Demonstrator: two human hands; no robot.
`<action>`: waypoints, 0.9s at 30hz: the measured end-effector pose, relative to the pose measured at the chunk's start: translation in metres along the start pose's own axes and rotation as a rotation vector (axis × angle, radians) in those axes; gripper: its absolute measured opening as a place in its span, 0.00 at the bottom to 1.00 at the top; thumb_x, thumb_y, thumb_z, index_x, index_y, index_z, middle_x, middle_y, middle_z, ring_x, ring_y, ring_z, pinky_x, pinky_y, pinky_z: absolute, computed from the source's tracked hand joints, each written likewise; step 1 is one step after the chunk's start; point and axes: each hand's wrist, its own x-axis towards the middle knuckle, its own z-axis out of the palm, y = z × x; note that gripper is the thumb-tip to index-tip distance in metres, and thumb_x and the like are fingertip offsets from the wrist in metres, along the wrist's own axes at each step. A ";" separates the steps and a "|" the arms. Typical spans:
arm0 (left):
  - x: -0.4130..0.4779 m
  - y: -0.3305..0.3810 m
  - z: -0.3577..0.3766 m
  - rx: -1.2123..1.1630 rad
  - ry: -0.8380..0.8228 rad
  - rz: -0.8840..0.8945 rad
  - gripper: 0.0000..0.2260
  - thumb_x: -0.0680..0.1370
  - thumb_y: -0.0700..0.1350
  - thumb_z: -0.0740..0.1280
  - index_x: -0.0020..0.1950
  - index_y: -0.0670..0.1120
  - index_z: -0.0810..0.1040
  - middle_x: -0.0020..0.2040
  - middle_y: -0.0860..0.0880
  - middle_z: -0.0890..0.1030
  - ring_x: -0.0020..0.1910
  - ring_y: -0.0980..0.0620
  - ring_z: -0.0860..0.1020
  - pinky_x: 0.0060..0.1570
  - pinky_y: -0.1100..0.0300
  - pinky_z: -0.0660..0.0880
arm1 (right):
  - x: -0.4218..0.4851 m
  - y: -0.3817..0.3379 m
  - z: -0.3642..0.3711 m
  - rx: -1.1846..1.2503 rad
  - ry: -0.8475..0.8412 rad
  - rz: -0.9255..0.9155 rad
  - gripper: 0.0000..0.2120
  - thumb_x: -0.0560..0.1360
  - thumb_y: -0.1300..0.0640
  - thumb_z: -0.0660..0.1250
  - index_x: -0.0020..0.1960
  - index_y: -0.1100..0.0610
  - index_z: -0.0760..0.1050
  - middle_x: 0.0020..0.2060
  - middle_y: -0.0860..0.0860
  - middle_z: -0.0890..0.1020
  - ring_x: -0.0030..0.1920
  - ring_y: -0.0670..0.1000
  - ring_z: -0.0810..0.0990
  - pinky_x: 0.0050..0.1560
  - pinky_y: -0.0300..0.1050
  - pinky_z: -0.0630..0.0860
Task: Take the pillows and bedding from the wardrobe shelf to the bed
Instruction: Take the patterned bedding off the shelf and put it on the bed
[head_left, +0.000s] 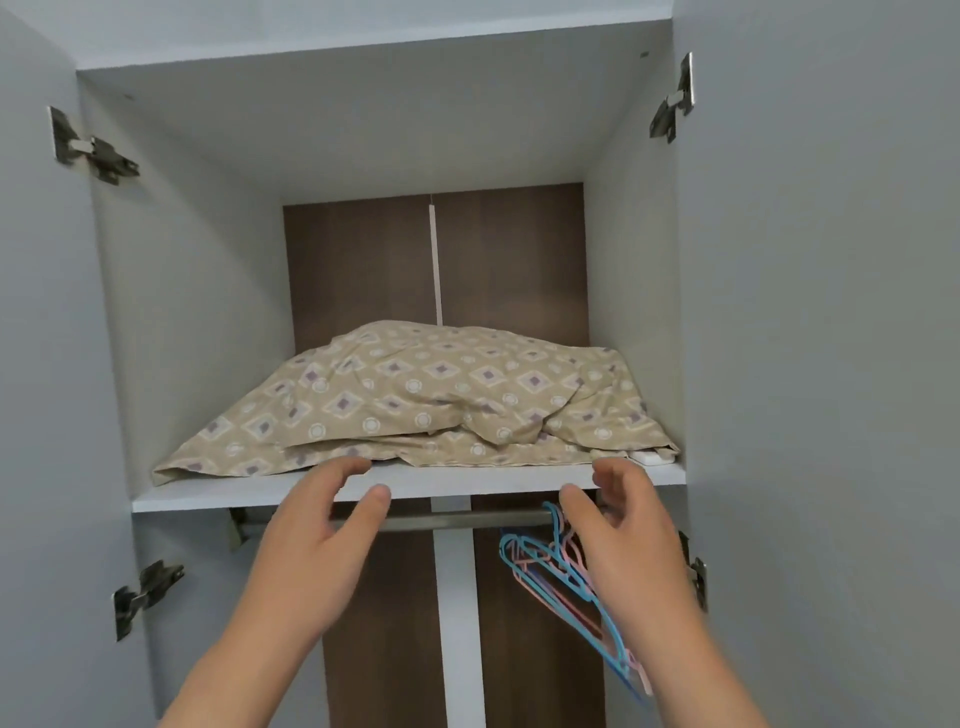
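Note:
A beige pillow (415, 395) with a diamond and circle pattern lies on the grey wardrobe shelf (467, 480), filling most of its width. More of the same patterned fabric shows folded under it. My left hand (322, 525) is raised just below the shelf's front edge, fingers apart, holding nothing. My right hand (623, 530) is raised at the same height near the shelf's right end, also empty with fingers spread. Neither hand touches the pillow.
Both wardrobe doors stand open, left door (47, 364) and right door (831, 364), with metal hinges on their inner edges. Under the shelf runs a metal rail (457, 519) with blue and pink hangers (561, 577). A small white object (652, 457) lies at the shelf's right front.

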 end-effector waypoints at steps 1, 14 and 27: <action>0.010 0.001 0.005 0.005 0.002 0.009 0.14 0.77 0.55 0.63 0.62 0.57 0.74 0.61 0.57 0.75 0.58 0.57 0.71 0.52 0.57 0.66 | 0.012 -0.003 0.002 -0.009 0.002 -0.023 0.19 0.74 0.46 0.67 0.63 0.43 0.68 0.59 0.41 0.73 0.62 0.45 0.72 0.60 0.45 0.69; 0.169 -0.006 0.050 0.102 0.036 0.095 0.24 0.77 0.58 0.61 0.71 0.51 0.68 0.70 0.52 0.72 0.65 0.48 0.72 0.62 0.51 0.67 | 0.146 -0.017 0.031 -0.335 0.107 -0.195 0.28 0.73 0.43 0.66 0.70 0.51 0.67 0.68 0.47 0.73 0.68 0.51 0.71 0.60 0.47 0.68; 0.312 -0.020 0.119 0.358 0.091 0.152 0.26 0.74 0.60 0.61 0.62 0.42 0.71 0.60 0.42 0.77 0.60 0.39 0.73 0.52 0.50 0.70 | 0.282 0.010 0.080 -0.744 0.226 -0.135 0.32 0.72 0.37 0.61 0.69 0.56 0.67 0.65 0.57 0.73 0.66 0.60 0.69 0.65 0.53 0.66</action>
